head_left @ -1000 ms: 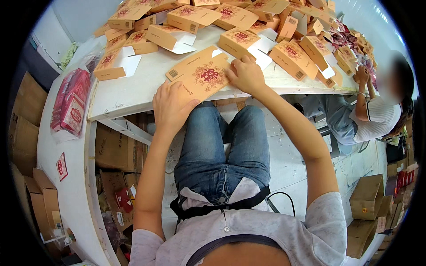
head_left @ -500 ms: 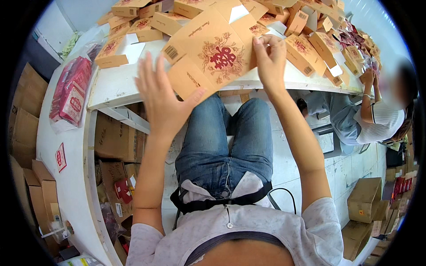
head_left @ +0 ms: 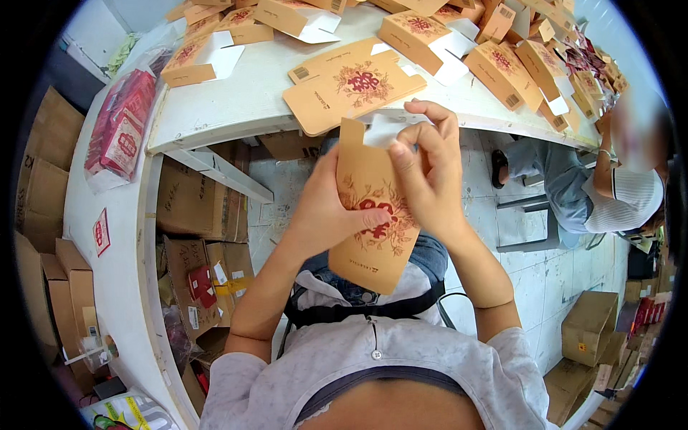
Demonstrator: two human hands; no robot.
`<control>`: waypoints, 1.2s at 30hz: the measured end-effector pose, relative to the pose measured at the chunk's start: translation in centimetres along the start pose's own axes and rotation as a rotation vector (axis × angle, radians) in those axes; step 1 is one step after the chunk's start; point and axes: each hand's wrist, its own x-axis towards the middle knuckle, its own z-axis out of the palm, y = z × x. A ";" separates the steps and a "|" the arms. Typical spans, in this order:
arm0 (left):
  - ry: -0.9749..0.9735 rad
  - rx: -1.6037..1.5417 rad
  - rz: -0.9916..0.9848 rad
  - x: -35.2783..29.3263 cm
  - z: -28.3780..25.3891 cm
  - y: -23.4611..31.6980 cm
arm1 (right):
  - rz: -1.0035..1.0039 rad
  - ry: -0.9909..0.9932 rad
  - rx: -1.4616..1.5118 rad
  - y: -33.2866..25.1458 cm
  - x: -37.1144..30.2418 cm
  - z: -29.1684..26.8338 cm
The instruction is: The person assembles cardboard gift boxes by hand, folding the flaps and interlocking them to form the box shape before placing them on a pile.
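Above my lap is a tan carton [head_left: 358, 261] with a red floral emblem, tilted toward me, its white inner flaps showing at the far end. My left hand [head_left: 322, 208] grips it from the left side, thumb lying across the printed face. At the upper right corner, the bent fingers and thumb of my right hand [head_left: 430, 168] close on the carton beside the white flap [head_left: 385, 129]. Just beyond, flat unfolded cartons [head_left: 337, 97] with the same print lie on the table edge and overhang it slightly.
Several opened-up cartons [head_left: 412, 39] are heaped over the far part of the white table [head_left: 265, 89]. On its left wing rests a clear bag of red packets [head_left: 118, 143]. Brown cardboard boxes [head_left: 193, 208] stand underneath. A co-worker [head_left: 616, 193] sits at the right.
A flat carton was spread between my hands over the table edge. Now my hands are closer to my body, holding a carton with raised end flaps, and flat cartons lie on the table edge.
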 end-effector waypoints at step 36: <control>0.231 -0.184 0.487 -6.2 4.1 -3.1 | -0.072 0.314 0.208 0.2 -10.7 1.8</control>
